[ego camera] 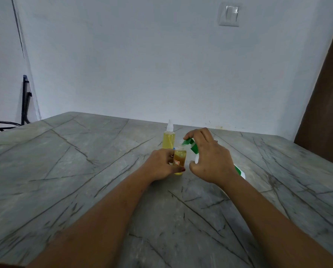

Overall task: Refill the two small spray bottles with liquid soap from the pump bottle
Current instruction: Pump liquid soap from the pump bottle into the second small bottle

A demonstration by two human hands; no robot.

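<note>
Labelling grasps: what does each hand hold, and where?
Left hand grips the front spray bottle round its body. Right hand holds the pump bottle at its neck and pump head.

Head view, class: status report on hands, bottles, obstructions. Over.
Status: left hand grips small bottle on table; right hand holds tilted pump bottle, spout at its neck. Behind, second spray bottle upright, capped. No obstruction seen.

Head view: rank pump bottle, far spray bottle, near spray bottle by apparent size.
1. pump bottle, largest, though the right hand hides much of it.
2/3. far spray bottle and near spray bottle: look alike; one is farther off and partly hidden, so unranked.
</note>
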